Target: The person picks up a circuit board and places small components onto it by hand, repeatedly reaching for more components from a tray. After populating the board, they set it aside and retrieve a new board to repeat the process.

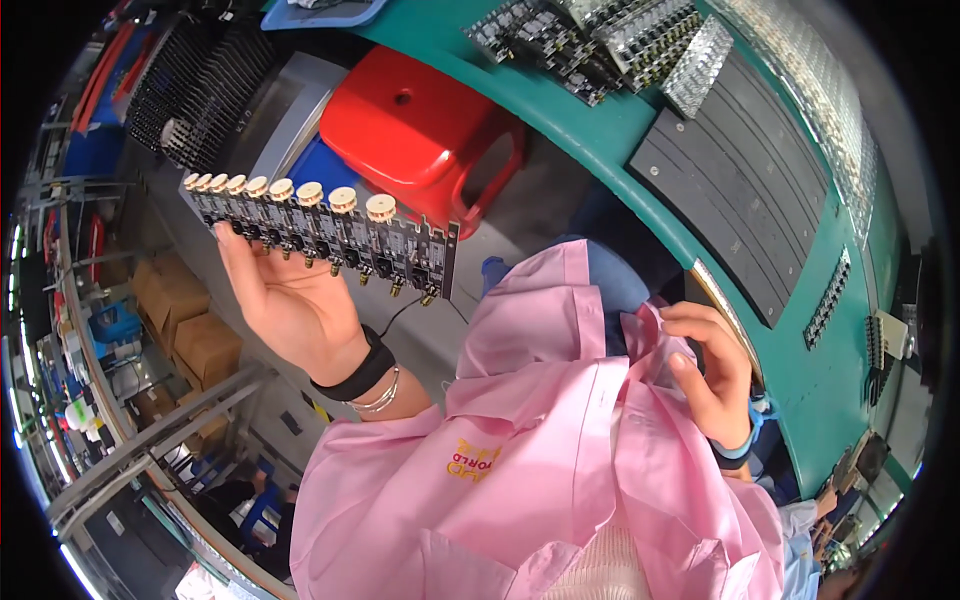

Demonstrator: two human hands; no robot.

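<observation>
My left hand (295,305) is raised out to my left and holds a long black circuit board strip (320,230) by its lower edge. The strip carries a row of several round cream-coloured knobs along its top and small brass parts underneath. A black wristband and a thin silver bracelet sit on that wrist. My right hand (712,370) rests against the front of my pink coat (540,440), fingers curled on a fold of the fabric near the edge of the green worktable (600,140).
A red plastic stool (420,125) stands below the table's edge. Stacks of black circuit boards (590,40) and dark ribbed trays (740,170) lie on the table. Cardboard boxes (195,330) and metal shelving are at the left.
</observation>
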